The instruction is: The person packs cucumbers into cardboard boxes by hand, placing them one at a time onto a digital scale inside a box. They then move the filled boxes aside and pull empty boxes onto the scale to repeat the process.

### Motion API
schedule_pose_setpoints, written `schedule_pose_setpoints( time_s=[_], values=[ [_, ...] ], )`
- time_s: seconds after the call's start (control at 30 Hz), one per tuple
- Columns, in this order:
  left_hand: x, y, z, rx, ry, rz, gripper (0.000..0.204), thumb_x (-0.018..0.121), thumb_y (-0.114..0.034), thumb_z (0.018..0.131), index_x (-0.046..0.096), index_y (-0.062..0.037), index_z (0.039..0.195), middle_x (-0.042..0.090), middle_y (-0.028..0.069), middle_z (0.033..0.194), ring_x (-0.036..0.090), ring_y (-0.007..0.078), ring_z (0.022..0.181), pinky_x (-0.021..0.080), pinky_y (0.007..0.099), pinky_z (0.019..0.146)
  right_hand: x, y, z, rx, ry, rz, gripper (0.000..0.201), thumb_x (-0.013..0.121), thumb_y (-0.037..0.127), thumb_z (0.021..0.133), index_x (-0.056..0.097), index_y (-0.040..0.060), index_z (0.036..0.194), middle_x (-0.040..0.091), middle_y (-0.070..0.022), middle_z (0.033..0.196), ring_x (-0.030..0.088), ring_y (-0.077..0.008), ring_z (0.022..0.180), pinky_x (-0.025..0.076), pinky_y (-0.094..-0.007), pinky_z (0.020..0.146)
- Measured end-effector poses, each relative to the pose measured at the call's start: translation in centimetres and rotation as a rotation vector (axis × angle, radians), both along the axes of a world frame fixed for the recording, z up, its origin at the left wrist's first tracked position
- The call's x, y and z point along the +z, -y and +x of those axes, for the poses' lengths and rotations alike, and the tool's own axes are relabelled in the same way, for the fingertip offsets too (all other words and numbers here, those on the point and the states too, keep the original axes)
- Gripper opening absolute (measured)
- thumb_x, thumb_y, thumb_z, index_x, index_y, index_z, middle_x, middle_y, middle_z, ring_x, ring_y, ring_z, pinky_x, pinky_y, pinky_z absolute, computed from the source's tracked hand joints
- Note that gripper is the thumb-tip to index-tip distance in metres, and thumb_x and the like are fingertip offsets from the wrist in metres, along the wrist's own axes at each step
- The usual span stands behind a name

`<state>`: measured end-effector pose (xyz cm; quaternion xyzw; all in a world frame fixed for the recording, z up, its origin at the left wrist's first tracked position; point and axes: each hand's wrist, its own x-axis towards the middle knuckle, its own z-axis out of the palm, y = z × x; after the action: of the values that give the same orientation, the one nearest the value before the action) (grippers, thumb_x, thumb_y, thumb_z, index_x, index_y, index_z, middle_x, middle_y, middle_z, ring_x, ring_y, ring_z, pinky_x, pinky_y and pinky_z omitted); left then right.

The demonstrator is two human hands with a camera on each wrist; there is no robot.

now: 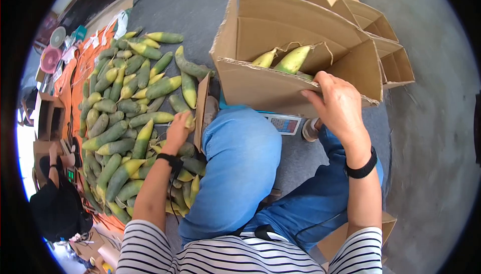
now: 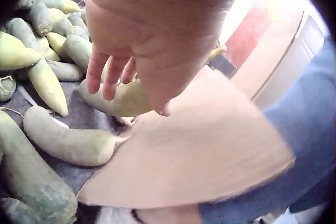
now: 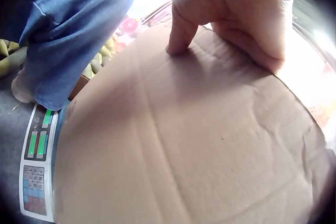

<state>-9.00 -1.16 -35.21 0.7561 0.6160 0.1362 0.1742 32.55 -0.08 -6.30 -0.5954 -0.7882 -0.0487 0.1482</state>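
With the right hand (image 1: 339, 107) gripping the near wall of the cardboard box (image 1: 260, 88) at upper centre, I'd keep it braced on the scale (image 1: 283, 123) while the left hand (image 1: 177, 131), fingers loose, grabs one radish (image 2: 122, 99) from the pile at left.

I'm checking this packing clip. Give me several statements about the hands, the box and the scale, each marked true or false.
1. The right hand grips the near wall of the cardboard box. True.
2. The box is empty. False: at least two yellow-green shoots lie inside.
3. The left hand reaches into the pile of shoots on the floor. True.
4. The box stands on bare floor. False: it sits on a scale, whose keypad shows beneath it.
5. The left hand rests on the person's knee. False: it is at the pile.
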Motion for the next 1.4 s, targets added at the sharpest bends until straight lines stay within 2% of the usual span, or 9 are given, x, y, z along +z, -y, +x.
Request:
schedule_pose_setpoints(
  time_s=[0.13, 0.23, 0.3, 0.57, 0.7, 0.8, 1.07, 1.3, 1.4],
  values=[
    [2.6, -0.9, -2.9, 0.277, 0.581, -0.034, 0.037, 0.066, -0.012, 0.086, 0.056, 0.0024, 0.119, 0.064, 0.0152, 0.113, 0.060, 0.0228, 0.105, 0.046, 0.0321, 0.092, -0.4, 0.0, 0.2, 0.001, 0.018, 0.032, 0.028, 0.073, 0.023, 0.074, 0.053, 0.0041, 0.079, 0.062, -0.0117, 0.074, 0.063, -0.0302, 0.073, 0.049, -0.0406, 0.066],
    [8.4, 0.7, -3.5, 0.362, 0.873, -0.143, 0.035, 0.058, -0.014, 0.095, 0.050, 0.0003, 0.126, 0.062, 0.0088, 0.103, 0.063, 0.0126, 0.077, 0.051, 0.0227, 0.063, -0.6, 0.0, 0.5, 0.032, -0.013, 0.034, 0.028, 0.074, 0.025, 0.074, 0.054, 0.0052, 0.078, 0.063, -0.0106, 0.073, 0.064, -0.0286, 0.073, 0.049, -0.0394, 0.066],
    [14.0, 2.0, -1.6, 0.433, 0.903, -0.081, 0.034, 0.054, -0.013, 0.097, 0.048, 0.0012, 0.128, 0.061, 0.0120, 0.107, 0.065, 0.0165, 0.080, 0.055, 0.0251, 0.068, -0.8, 0.0, 0.5, 0.021, -0.017, 0.044, 0.028, 0.074, 0.025, 0.074, 0.055, 0.0053, 0.078, 0.062, -0.0105, 0.072, 0.064, -0.0287, 0.073, 0.049, -0.0393, 0.066],
    [33.8, 0.7, 7.9, -0.055, 1.009, 0.785, 0.075, 0.058, -0.052, 0.090, 0.038, 0.0055, 0.135, 0.047, 0.0192, 0.132, 0.055, 0.0334, 0.116, 0.053, 0.0472, 0.089, -0.9, 0.3, 0.8, 0.036, -0.049, 0.017, 0.027, 0.071, 0.024, 0.078, 0.053, 0.0035, 0.081, 0.062, -0.0122, 0.074, 0.063, -0.0318, 0.074, 0.050, -0.0422, 0.067],
    [37.8, -1.0, 15.5, -0.202, 0.820, 0.704, 0.056, 0.068, -0.029, 0.088, 0.048, 0.0039, 0.128, 0.056, 0.0163, 0.123, 0.060, 0.0280, 0.107, 0.052, 0.0378, 0.087, -0.9, 0.5, 0.9, 0.060, -0.069, 0.061, 0.027, 0.072, 0.024, 0.077, 0.054, 0.0041, 0.079, 0.061, -0.0116, 0.071, 0.063, -0.0303, 0.071, 0.050, -0.0409, 0.066],
    [38.5, -3.6, 18.9, -0.479, 0.108, 0.719, 0.044, 0.069, -0.013, 0.084, 0.056, -0.0026, 0.124, 0.056, 0.0124, 0.125, 0.060, 0.0198, 0.106, 0.048, 0.0325, 0.087, -1.0, 0.6, 1.0, 0.059, -0.071, 0.063, 0.027, 0.072, 0.024, 0.077, 0.054, 0.0045, 0.079, 0.061, -0.0107, 0.070, 0.063, -0.0299, 0.070, 0.050, -0.0399, 0.065],
    [30.0, -1.0, 13.8, -0.068, 0.407, 0.173, 0.046, 0.072, -0.024, 0.083, 0.057, -0.0046, 0.122, 0.058, 0.0117, 0.115, 0.061, 0.0177, 0.083, 0.049, 0.0283, 0.070, -0.8, 0.7, 1.8, 0.052, -0.058, 0.037, 0.026, 0.073, 0.023, 0.076, 0.053, 0.0051, 0.079, 0.062, -0.0110, 0.070, 0.064, -0.0312, 0.071, 0.051, -0.0418, 0.065],
    [14.0, 4.9, -2.4, 0.188, -0.312, -0.174, 0.042, 0.068, -0.034, 0.083, 0.058, -0.0029, 0.109, 0.060, 0.0218, 0.106, 0.061, 0.0392, 0.096, 0.049, 0.0461, 0.081, -0.7, 0.9, 1.5, 0.011, -0.007, 0.009, 0.027, 0.071, 0.028, 0.079, 0.059, 0.0039, 0.080, 0.066, -0.0135, 0.075, 0.066, -0.0313, 0.073, 0.053, -0.0412, 0.066],
    [10.1, 7.9, -6.6, 0.255, -0.424, -0.432, 0.045, 0.068, -0.037, 0.082, 0.058, -0.0035, 0.111, 0.060, 0.0212, 0.108, 0.061, 0.0386, 0.098, 0.049, 0.0455, 0.083, 0.8, 0.8, 1.1, -0.053, -0.014, -0.136, 0.038, 0.068, 0.038, 0.083, 0.061, 0.0012, 0.078, 0.066, -0.0166, 0.074, 0.066, -0.0336, 0.075, 0.052, -0.0428, 0.068]
  ],
)
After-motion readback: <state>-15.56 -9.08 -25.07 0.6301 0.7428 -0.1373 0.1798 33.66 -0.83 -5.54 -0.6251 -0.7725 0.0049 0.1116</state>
